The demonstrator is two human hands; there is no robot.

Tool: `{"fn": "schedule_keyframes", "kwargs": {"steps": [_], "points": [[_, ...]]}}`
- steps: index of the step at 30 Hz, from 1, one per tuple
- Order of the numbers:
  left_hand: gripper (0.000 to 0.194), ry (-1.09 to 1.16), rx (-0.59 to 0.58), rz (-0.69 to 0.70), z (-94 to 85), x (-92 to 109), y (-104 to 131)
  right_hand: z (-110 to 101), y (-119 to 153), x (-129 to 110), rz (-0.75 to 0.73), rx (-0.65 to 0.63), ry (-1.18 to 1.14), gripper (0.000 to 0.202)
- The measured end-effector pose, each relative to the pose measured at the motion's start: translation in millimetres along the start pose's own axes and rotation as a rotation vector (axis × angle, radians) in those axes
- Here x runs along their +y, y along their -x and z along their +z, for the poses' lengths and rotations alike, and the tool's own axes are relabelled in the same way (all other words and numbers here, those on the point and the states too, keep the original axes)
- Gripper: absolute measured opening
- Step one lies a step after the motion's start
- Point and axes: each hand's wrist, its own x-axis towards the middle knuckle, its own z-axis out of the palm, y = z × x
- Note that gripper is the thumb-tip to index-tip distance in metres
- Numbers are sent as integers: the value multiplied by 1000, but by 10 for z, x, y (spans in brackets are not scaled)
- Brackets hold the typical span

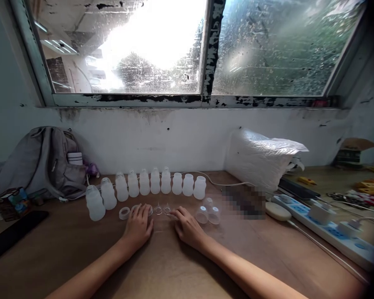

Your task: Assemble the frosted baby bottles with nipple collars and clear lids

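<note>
My left hand rests on the table with its fingers stretched out over a row of translucent screw rings, partly hiding them. To the right of that hand, clear bottle nipples stand on the table. My right hand lies low on the table, its fingers extended; the index fingertip is at the rightmost nipple, and I cannot tell whether it touches. Behind both hands, several frosted baby bottles stand in a curved row. Three clear domed caps sit together right of my right hand.
A grey backpack leans at the left, near a small box and a black flat object. At the right are a silvery padded bag, a white power strip, a rounded off-white device and cables.
</note>
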Motion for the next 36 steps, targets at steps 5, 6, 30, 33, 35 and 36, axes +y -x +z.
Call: {"fn": "schedule_keyframes", "kwargs": {"steps": [5, 6, 30, 33, 35, 36], "points": [[33, 19, -8, 1, -3, -7, 8, -2, 4, 9, -29, -30, -27, 27], [32, 26, -13, 4, -6, -8, 6, 0, 0, 15, -31, -31, -36, 27], [19, 2013, -229, -826, -242, 226, 5, -109, 131, -211, -446, 28, 200, 56], [19, 2009, -254, -778, -259, 238, 12, -119, 127, -221, -444, -16, 239, 55], [18, 2008, -262, -755, -264, 245, 15, -124, 127, -228, -442, -37, 252, 56], [17, 2012, -264, -746, -263, 246, 16, -128, 127, -233, -443, -48, 253, 56]]}}
